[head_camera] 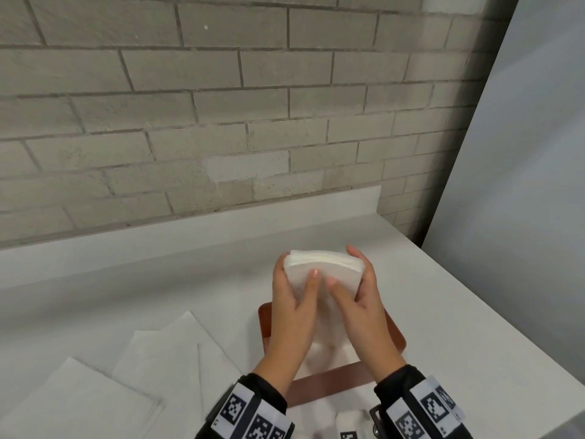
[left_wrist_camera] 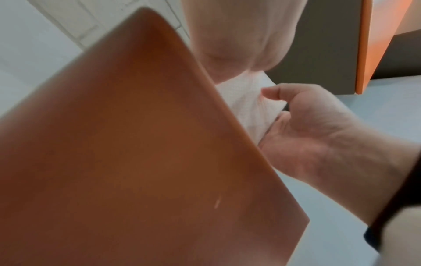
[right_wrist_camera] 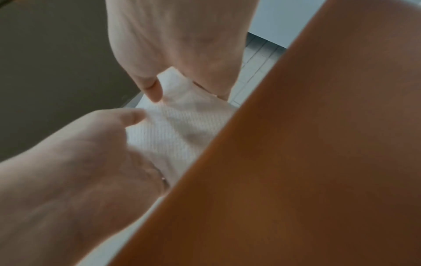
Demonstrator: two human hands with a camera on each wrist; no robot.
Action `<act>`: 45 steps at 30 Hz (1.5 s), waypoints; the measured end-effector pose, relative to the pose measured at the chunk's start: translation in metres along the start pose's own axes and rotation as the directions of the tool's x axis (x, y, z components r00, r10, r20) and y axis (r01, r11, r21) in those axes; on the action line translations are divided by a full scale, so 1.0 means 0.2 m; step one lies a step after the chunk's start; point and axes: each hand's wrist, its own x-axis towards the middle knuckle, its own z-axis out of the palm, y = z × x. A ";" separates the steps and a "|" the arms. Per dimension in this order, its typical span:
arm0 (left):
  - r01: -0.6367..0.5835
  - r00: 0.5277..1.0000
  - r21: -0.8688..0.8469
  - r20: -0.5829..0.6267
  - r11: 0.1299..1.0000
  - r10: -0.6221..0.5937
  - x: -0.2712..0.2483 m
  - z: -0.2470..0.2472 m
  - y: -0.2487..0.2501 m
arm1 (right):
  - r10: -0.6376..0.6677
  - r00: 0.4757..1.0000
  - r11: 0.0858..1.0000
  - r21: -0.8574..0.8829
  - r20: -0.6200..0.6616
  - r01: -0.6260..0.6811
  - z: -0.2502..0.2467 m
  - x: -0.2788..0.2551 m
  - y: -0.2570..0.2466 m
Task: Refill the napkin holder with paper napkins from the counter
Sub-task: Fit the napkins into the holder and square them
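A thick stack of white paper napkins (head_camera: 323, 264) stands on edge between both hands. My left hand (head_camera: 297, 270) grips its left side, thumb on the front face and fingers behind. On the other side my right hand (head_camera: 348, 270) grips it the same way. The stack's lower end dips between the walls of the brown napkin holder (head_camera: 326, 383) on the counter. In the left wrist view the holder's wall (left_wrist_camera: 136, 162) fills the frame, with the napkins (left_wrist_camera: 248, 104) beside it. The right wrist view shows the napkins (right_wrist_camera: 177, 129) against the brown wall (right_wrist_camera: 318, 144).
Loose white napkins (head_camera: 164, 353) and a second pile (head_camera: 72, 403) lie on the white counter (head_camera: 190, 264) to the left of the holder. A brick wall backs the counter. A tall white panel (head_camera: 522, 185) stands past the counter's right edge.
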 end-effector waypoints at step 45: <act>0.123 0.982 0.063 0.138 0.990 -0.131 0.02 0.01 0.03 | 0.036 0.997 0.989 -0.140 -0.063 -0.044 -0.02 0.05 0.02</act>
